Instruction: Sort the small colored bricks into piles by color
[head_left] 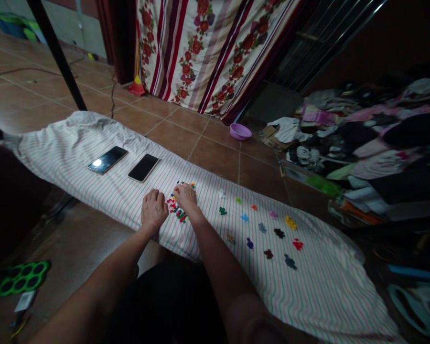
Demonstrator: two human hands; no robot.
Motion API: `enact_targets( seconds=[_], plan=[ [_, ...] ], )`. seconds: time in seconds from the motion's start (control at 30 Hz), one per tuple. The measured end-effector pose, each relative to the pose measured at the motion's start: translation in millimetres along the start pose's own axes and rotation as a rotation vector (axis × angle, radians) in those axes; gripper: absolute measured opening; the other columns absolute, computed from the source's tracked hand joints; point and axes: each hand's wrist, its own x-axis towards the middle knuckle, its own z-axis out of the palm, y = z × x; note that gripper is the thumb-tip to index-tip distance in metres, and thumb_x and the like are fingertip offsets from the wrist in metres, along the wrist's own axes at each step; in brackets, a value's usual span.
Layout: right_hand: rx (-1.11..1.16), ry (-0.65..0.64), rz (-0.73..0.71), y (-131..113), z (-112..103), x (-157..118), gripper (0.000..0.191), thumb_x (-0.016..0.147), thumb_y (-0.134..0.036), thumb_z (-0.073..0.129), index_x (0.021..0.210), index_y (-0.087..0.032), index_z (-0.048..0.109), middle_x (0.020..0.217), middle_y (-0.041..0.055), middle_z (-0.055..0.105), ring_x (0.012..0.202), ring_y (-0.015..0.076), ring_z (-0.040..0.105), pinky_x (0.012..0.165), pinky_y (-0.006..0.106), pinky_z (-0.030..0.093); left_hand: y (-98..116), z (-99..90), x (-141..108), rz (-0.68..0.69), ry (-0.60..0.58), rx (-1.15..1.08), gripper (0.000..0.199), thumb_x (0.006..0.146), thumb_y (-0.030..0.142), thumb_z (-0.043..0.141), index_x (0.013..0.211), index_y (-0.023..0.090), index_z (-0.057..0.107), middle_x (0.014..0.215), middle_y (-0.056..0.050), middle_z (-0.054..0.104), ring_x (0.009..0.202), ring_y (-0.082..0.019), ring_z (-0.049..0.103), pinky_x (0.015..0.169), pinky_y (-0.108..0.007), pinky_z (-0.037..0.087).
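Note:
My left hand (154,209) rests palm down on the striped cloth (200,234), its fingers curled in; whatever may be under them is hidden. Just right of it lies a loose pile of tiny mixed-colour pieces (179,214), mainly red, green and white. Over the pile's far side, my right hand (186,195) has its fingers pinched together among the pieces, and I cannot make out what is between them. Farther right, small single-colour heaps sit apart, among them a white heap (222,193), a dark green heap (222,210), a yellow heap (290,222) and a red heap (297,244).
Two phones, a left phone (107,159) and a right phone (144,168), lie left of my hands. Beyond the cloth are a purple basin (240,132) on the tiled floor and a floral curtain (197,52). Piled clothes (372,129) fill the right side.

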Motion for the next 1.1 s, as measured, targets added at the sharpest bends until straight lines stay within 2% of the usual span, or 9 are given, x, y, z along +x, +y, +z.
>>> enact_targets(
  seconds=[0.27, 0.43, 0.63, 0.83, 1.1],
  plan=[
    [0.039, 0.02, 0.028, -5.5, 3.2, 8.3, 0.018, 0.089, -0.019, 0.055, 0.09, -0.018, 0.074, 0.101, 0.013, 0.07, 0.101, 0.023, 0.06, 0.09, 0.034, 0.042, 0.1, -0.6, -0.4, -0.005, -0.006, 0.015, 0.025, 0.084, 0.02, 0.047, 0.103, 0.016, 0.062, 0.124, -0.017, 0.061, 0.121, -0.032, 0.053, 0.098, -0.046, 0.041],
    [0.105, 0.084, 0.003, -6.9, 4.0, 4.5, 0.014, 0.088, -0.023, 0.055, 0.091, -0.021, 0.069, 0.097, 0.0084, 0.069, 0.097, 0.0211, 0.059, 0.091, 0.033, 0.042, 0.1, -1.4, -0.5, -0.006, -0.012, 0.009, 0.025, 0.083, 0.02, 0.047, 0.103, 0.016, 0.063, 0.123, -0.018, 0.061, 0.121, -0.033, 0.052, 0.097, -0.048, 0.041],
    [0.218, 0.11, -0.014, -3.7, 2.4, -8.0, 0.019, 0.084, -0.012, 0.051, 0.098, -0.02, 0.062, 0.094, 0.0049, 0.068, 0.091, 0.0183, 0.059, 0.086, 0.029, 0.044, -1.3, -0.8, -0.5, 0.002, -0.007, 0.012, 0.024, 0.085, 0.021, 0.046, 0.101, 0.015, 0.062, 0.122, -0.019, 0.061, 0.118, -0.033, 0.053, 0.094, -0.046, 0.042],
    [0.313, 0.189, 0.006, 15.0, 1.7, -34.7, 0.016, 0.089, -0.015, 0.05, 0.098, -0.021, 0.062, 0.096, 0.0031, 0.07, 0.086, 0.0157, 0.062, 0.084, 0.026, 0.046, -2.2, 0.1, -0.8, 0.009, -0.007, 0.018, 0.025, 0.085, 0.022, 0.046, 0.102, 0.014, 0.062, 0.122, -0.019, 0.06, 0.116, -0.033, 0.054, 0.095, -0.046, 0.041],
    [0.323, 0.278, 0.106, 54.2, 3.2, -73.5, 0.023, 0.091, -0.018, 0.048, 0.1, -0.023, 0.068, 0.101, 0.0041, 0.072, 0.091, 0.0171, 0.064, 0.087, 0.028, 0.048, -1.9, -1.7, -0.9, -0.006, -0.012, -0.012, 0.027, 0.085, 0.023, 0.044, 0.102, 0.015, 0.062, 0.121, -0.019, 0.06, 0.115, -0.033, 0.054, 0.095, -0.047, 0.04]
  ],
)
